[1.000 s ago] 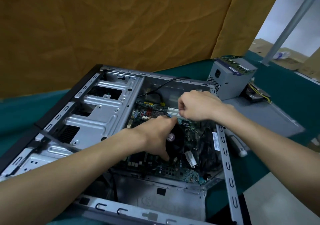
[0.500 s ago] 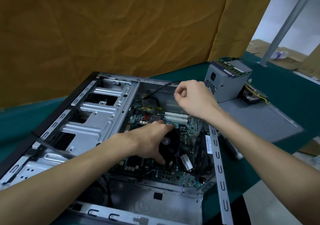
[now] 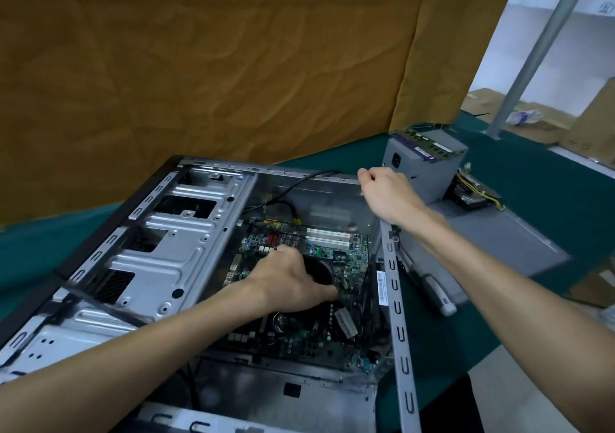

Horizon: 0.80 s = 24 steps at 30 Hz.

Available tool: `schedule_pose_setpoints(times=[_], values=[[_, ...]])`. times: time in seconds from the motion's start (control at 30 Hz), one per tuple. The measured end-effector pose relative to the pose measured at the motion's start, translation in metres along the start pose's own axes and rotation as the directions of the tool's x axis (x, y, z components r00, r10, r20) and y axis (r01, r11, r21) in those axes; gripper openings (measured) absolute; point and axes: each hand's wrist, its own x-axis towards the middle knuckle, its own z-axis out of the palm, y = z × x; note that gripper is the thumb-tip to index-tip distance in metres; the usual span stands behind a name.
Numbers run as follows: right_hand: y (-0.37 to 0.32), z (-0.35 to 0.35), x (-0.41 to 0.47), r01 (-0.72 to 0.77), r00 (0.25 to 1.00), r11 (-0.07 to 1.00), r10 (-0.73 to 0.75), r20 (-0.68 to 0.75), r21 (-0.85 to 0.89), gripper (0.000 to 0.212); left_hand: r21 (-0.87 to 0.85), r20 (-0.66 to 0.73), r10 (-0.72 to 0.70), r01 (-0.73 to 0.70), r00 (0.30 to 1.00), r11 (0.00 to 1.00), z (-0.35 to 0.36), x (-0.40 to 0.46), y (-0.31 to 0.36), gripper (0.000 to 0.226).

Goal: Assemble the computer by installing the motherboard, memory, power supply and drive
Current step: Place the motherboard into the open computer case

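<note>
The right hand (image 3: 387, 196) has lifted off the green motherboard (image 3: 319, 303) toward the grey power supply box (image 3: 426, 166), grip curled, holding nothing visible. The left hand (image 3: 293, 279) stays on the black fan, grip around it.

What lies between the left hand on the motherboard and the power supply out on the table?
In the head view, between the left hand and the power supply lie the white expansion slots, the case's side rail, and the right hand.

Matt grey sheet-metal case (image 3: 186, 243), green glossy-flecked motherboard (image 3: 346, 259), wrinkled brown paper backdrop (image 3: 233, 66), teal cloth table cover (image 3: 532, 173)
</note>
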Motion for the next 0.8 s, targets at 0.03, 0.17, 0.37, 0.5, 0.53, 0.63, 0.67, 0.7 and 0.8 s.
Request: schedule_pose_setpoints(times=[0.03,0.17,0.37,0.5,0.53,0.63,0.67,0.7,0.8], values=[[0.000,0.001,0.000,-0.008,1.000,1.000,0.008,-0.010,0.005,0.051,0.000,-0.045,-0.008,0.008,0.999,1.000,0.002,0.001,0.000,0.060],[-0.001,0.005,0.002,-0.021,0.999,1.000,0.022,-0.031,0.020,0.052,0.034,-0.122,-0.006,0.011,0.992,0.999,0.003,-0.001,0.003,0.056],[-0.002,0.009,0.002,-0.021,0.998,0.999,0.024,-0.063,0.046,0.050,-0.016,-0.091,-0.024,0.023,0.996,1.000,0.006,-0.001,0.003,0.078],[-0.001,0.010,0.003,-0.025,0.997,0.998,0.029,-0.074,0.057,0.051,0.027,-0.154,-0.030,0.035,0.988,0.999,0.013,-0.004,0.005,0.088],[-0.001,0.010,0.003,-0.026,0.997,0.998,0.031,-0.076,0.060,0.051,0.033,-0.151,-0.036,0.041,0.988,0.999,0.013,-0.004,0.005,0.088],[-0.001,0.011,0.002,-0.031,0.996,0.997,0.037,-0.077,0.077,0.051,0.015,-0.110,-0.033,0.035,0.993,0.999,0.012,0.001,0.004,0.090],[-0.001,0.010,0.001,-0.032,0.996,0.996,0.038,-0.077,0.078,0.051,0.010,-0.106,-0.027,0.028,0.994,1.000,0.012,0.000,0.003,0.091],[-0.001,0.010,0.001,-0.031,0.996,0.996,0.037,-0.076,0.078,0.050,0.015,-0.105,-0.024,0.026,0.994,1.000,0.012,-0.002,0.003,0.093],[0.000,0.009,-0.001,-0.034,0.997,0.994,0.041,-0.070,0.102,0.048,0.038,-0.101,-0.010,0.014,0.995,0.999,0.014,-0.004,0.001,0.093]])
